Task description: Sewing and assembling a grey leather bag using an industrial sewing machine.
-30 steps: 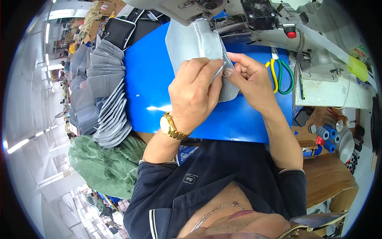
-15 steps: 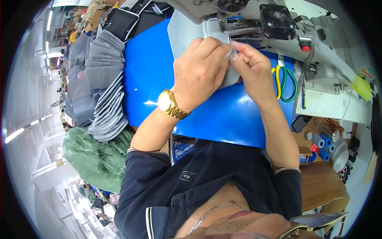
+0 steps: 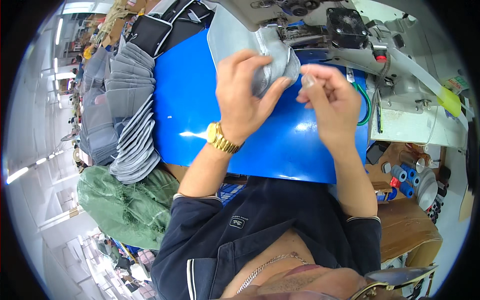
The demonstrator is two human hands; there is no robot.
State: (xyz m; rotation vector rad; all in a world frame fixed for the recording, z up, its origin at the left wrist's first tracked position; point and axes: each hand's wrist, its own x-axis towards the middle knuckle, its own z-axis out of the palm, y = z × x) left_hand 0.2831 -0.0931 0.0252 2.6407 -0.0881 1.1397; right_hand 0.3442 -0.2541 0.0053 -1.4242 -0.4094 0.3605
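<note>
A grey fabric piece (image 3: 231, 42) with a raised, curved, lighter part at its near right end lies beneath the head of a sewing machine (image 3: 312, 37). Over its near edge is my left hand (image 3: 242, 95), wearing a gold watch; thumb and fingers are spread apart, with the fabric showing between them. Just right of the fabric, my right hand (image 3: 332, 100) is closed in a pinch, apart from the piece. Whatever is between its fingertips is too small to make out. Green-handled scissors (image 3: 367, 111) lie beyond that hand, partly hidden by it.
A blue work surface (image 3: 190, 110) spreads under my hands. Stacked grey fabric pieces (image 3: 132, 100) stand along its left, with black pouches (image 3: 150, 34) behind and a green sack (image 3: 122, 205) nearer me. Thread spools (image 3: 407, 177) and a cardboard box (image 3: 407, 230) are at the right.
My left fingers have spread from their bunched grip on the fabric. My right hand has drawn away from it, rightward and nearer me, covering the scissors' yellow handle. The fabric's curved end now shows.
</note>
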